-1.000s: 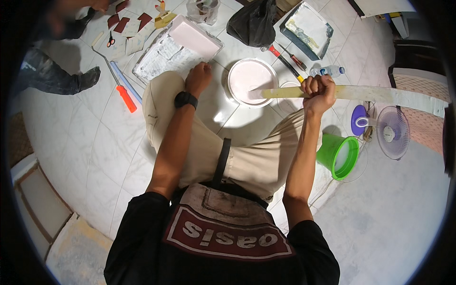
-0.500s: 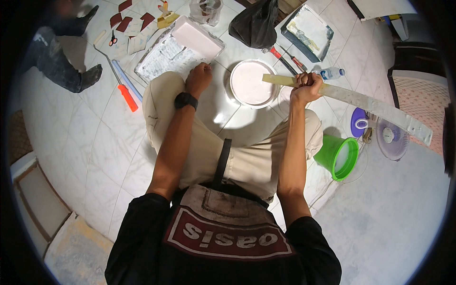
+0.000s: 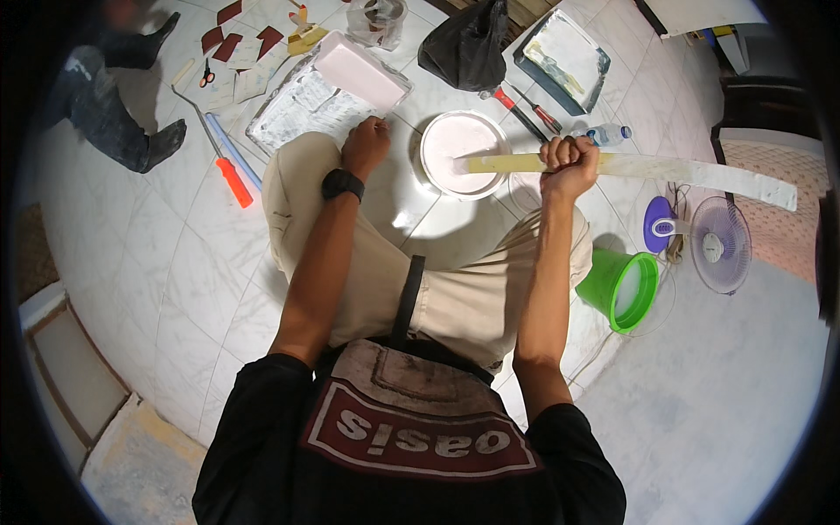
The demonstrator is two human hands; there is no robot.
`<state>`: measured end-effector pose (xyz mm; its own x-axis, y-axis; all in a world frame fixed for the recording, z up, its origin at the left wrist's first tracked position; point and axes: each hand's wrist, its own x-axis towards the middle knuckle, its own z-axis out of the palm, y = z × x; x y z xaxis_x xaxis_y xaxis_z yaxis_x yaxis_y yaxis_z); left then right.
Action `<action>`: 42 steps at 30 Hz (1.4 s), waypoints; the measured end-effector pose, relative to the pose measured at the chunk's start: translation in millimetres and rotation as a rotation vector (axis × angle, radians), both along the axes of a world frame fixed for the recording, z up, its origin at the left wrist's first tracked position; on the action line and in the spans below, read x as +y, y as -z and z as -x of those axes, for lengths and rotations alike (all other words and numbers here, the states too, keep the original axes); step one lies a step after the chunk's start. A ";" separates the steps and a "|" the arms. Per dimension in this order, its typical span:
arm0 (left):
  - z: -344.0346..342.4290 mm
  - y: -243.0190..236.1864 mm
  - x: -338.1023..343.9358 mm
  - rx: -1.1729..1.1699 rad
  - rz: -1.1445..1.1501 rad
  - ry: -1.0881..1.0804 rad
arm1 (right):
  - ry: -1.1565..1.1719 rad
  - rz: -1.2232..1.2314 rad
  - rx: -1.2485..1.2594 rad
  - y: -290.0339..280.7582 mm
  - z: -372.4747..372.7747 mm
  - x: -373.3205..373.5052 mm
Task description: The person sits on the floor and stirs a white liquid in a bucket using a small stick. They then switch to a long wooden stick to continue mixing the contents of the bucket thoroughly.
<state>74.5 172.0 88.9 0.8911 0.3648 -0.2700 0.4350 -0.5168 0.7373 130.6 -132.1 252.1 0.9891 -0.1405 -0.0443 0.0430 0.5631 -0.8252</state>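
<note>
My right hand [image 3: 570,166] is wrapped round a long flat stick [image 3: 665,169], yellowish at one end and coated whitish along the rest. Its yellowish end dips into pale pink paint in a round white bucket [image 3: 426,166]; the other end sticks out far to the right. My left hand [image 3: 366,144] rests by my left knee in a loose fist, with nothing seen in it. Just beyond it lies a paint tray [image 3: 289,109] holding pale pink paint at its far end and smeared white nearer me.
A green bucket [image 3: 604,284] and a purple fan [image 3: 719,245] stand to the right. Beyond the paint are a black plastic bag [image 3: 462,48], a second tray [image 3: 544,77], and a bottle [image 3: 610,135]. An orange-handled tool [image 3: 234,181] lies left, near another person's legs [image 3: 109,118].
My right hand has swung the stick level, lowering its yellowish end into the paint while the far end rose. My left hand stays at my knee.
</note>
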 end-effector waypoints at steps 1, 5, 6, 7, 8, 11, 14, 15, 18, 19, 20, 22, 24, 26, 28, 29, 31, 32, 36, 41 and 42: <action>-0.8 0.9 0.5 -0.003 -0.016 0.004 | 0.002 0.006 0.021 -12.0 0.0 -2.6; -1.9 -1.3 -0.5 0.042 0.051 0.006 | -0.079 0.093 -0.034 -44.3 1.3 -11.0; -2.3 -2.7 -1.0 0.059 0.069 0.003 | -0.088 0.122 -0.045 -47.8 1.9 -10.8; -3.2 -4.1 -1.5 0.077 0.088 0.000 | -0.096 0.151 -0.055 -49.6 2.1 -10.3; -4.3 -5.5 -2.0 0.071 0.076 0.011 | -0.069 0.148 -0.064 -44.8 2.5 -9.7; -3.4 -2.4 0.0 0.058 0.049 0.023 | 0.035 0.233 -0.098 -28.1 3.6 1.6; -2.5 -1.0 0.2 0.043 0.044 0.002 | 0.096 0.301 -0.178 3.8 9.9 14.5; -0.5 -0.1 -1.5 0.043 0.044 -0.008 | 0.097 0.321 -0.205 10.2 12.3 17.4; 4.9 3.4 2.7 -0.010 -0.012 -0.002 | 0.191 0.264 -0.238 23.7 5.4 22.4; 3.9 2.9 1.9 -0.042 -0.036 0.012 | 0.244 0.239 -0.239 26.7 -1.5 25.4; 4.4 2.5 0.8 -0.022 -0.012 0.008 | 0.308 0.254 -0.209 28.9 -8.0 27.1; 3.2 -1.0 3.2 0.014 0.029 -0.006 | 0.284 0.210 -0.140 30.4 -18.4 26.3; 4.1 -3.1 2.3 -0.004 0.021 -0.001 | 0.247 0.137 -0.079 30.7 -20.5 26.1; 5.0 -4.3 2.3 -0.003 0.014 0.003 | 0.203 0.091 -0.049 39.1 -18.3 25.3; 3.5 -4.6 2.1 0.012 0.010 0.011 | 0.147 0.047 -0.031 36.6 -13.9 28.2; 2.9 -4.8 1.9 0.013 0.010 0.008 | 0.114 0.026 -0.025 36.4 -7.8 29.8; 2.2 -0.4 4.1 0.014 0.009 -0.005 | 0.033 0.015 -0.010 31.5 1.3 29.3; 1.9 1.7 5.1 0.028 0.030 -0.003 | -0.011 0.025 0.001 29.7 4.4 26.7; -0.4 -1.9 2.4 0.057 0.078 0.011 | -0.092 0.163 -0.024 1.2 14.8 24.6; -0.9 0.6 3.3 0.057 0.059 0.006 | -0.036 0.351 -0.113 -40.8 12.6 34.3; -0.7 -0.9 2.1 0.059 0.064 0.004 | -0.045 0.351 -0.158 -45.1 11.1 32.9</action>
<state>75.2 174.0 89.8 0.8743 0.3421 -0.3444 0.4767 -0.4713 0.7421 119.5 -99.2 297.2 0.9854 -0.0763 0.1521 0.1666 0.2520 -0.9533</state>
